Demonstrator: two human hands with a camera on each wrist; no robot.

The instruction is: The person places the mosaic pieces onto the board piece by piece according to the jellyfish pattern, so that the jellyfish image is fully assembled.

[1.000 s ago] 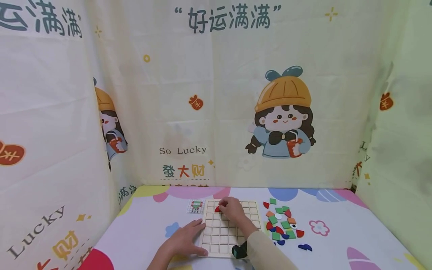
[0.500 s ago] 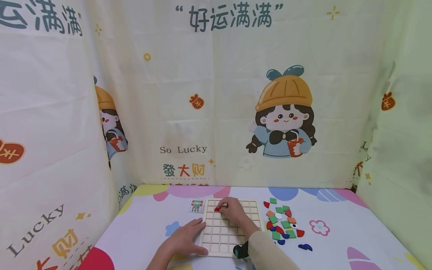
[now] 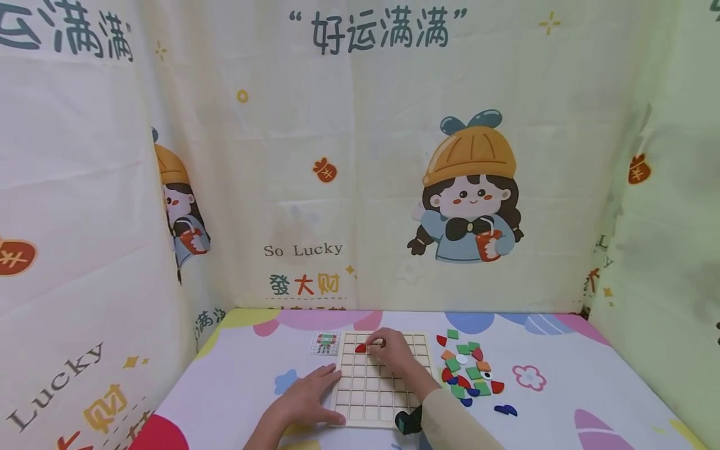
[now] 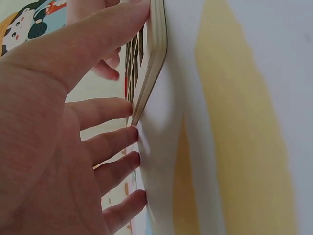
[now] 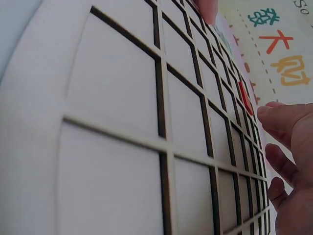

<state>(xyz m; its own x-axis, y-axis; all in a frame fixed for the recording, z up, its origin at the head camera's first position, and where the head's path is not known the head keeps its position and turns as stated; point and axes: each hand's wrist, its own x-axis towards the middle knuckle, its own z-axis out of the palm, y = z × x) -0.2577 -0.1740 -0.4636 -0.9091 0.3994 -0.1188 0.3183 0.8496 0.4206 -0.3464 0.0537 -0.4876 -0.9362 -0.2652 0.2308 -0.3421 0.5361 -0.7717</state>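
A wooden grid board [image 3: 357, 398] lies flat on the table. One red quarter-round piece [image 3: 360, 348] sits in a cell near its far left side, and the same red piece [image 5: 246, 99] shows in the right wrist view. Just right of that piece is my right hand [image 3: 390, 351], fingertips close by and nothing visible between them. My left hand [image 3: 309, 395] rests at the board's left edge with fingers spread; in the left wrist view, the left hand [image 4: 54, 122] has its thumb against the board's edge and its fingertips on the table.
A small pattern card [image 3: 324, 343] lies beside the board's far left corner. To the right is a loose cluster of green squares [image 3: 453, 364], with red, blue, orange and white pieces. Two dark blue pieces [image 3: 505, 410] lie apart. A printed cloth backdrop [image 3: 365, 206] stands behind the table.
My right fingertips have moved slightly right, off the red piece, which now shows more fully in its cell. My left hand has stayed at the board's edge.
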